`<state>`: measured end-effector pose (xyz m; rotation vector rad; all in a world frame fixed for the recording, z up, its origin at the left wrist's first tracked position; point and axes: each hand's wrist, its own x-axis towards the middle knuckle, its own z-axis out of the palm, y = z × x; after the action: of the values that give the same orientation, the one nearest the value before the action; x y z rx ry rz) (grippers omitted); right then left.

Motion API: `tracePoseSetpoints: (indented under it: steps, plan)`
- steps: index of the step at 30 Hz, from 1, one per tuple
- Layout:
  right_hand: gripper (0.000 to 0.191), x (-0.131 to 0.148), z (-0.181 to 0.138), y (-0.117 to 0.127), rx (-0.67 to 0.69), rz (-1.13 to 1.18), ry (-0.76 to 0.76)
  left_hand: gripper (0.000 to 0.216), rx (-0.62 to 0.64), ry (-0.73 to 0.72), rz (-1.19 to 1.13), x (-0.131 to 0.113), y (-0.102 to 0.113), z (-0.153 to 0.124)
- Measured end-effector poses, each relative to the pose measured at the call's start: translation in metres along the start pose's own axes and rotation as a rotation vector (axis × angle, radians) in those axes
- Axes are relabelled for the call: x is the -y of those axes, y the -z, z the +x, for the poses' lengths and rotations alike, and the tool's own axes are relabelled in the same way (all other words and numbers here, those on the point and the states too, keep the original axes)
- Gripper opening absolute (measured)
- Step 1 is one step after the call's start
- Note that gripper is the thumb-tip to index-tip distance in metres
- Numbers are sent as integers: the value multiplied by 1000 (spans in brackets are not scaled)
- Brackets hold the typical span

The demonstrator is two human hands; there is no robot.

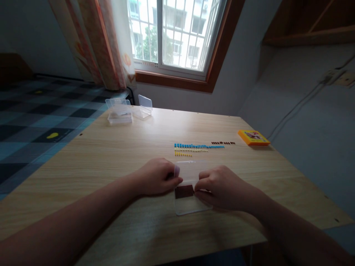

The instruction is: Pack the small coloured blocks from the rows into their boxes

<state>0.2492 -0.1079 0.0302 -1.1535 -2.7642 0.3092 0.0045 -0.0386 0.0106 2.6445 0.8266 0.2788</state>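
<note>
A clear plastic plate (191, 208) lies flat on the wooden table (116, 162) near its front edge, with a small brown block patch (183, 191) on it. My left hand (156, 176) is curled at the plate's left edge, fingers pinched against it. My right hand (220, 186) is curled at the right side, fingertips touching the brown patch. Beyond the plate lie rows of tiny blue pieces (198, 146), yellow pieces (183, 154) and a short row of brown pieces (223, 142).
Two open clear plastic boxes (119, 112) (143, 108) stand at the table's far left. An orange box (253, 137) lies at the far right. A bed with checked cover (33, 114) is left of the table, a window behind.
</note>
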Motion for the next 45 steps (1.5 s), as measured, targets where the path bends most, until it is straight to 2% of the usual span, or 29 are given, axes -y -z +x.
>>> tracePoseSetpoints:
  steps: [22, 30, 32, 34, 38, 40, 42, 44, 45]
  plan:
    - [20, 2, 0, 2, 44, -18, -18, 33, 8, 5, 22, -1, 1, -1]
    - [22, 1, -4, 1, 8, -7, 14, 34, 14, 10, 1, -1, 1, 0]
    - [24, 1, -6, 4, -57, 10, 54, 34, 16, 13, -11, -1, 1, 0]
    - [25, -2, -9, 10, -190, 60, 112, 33, 22, 24, -29, 0, 2, 0]
    - [26, -26, -15, 27, -654, 111, 136, 33, 37, 40, -28, 2, 1, -1]
    - [27, -49, -17, 34, -903, 64, 36, 32, 35, 44, -11, 4, 0, -1]
    - [31, -77, -17, 37, -1082, 10, -144, 32, 41, 41, -4, 5, 0, -1]
    - [37, -105, -16, 35, -1159, 9, -354, 32, 51, 41, -5, 5, 1, -1]
    - [40, -118, -15, 33, -1173, 10, -411, 32, 54, 46, -6, 4, 2, -1]
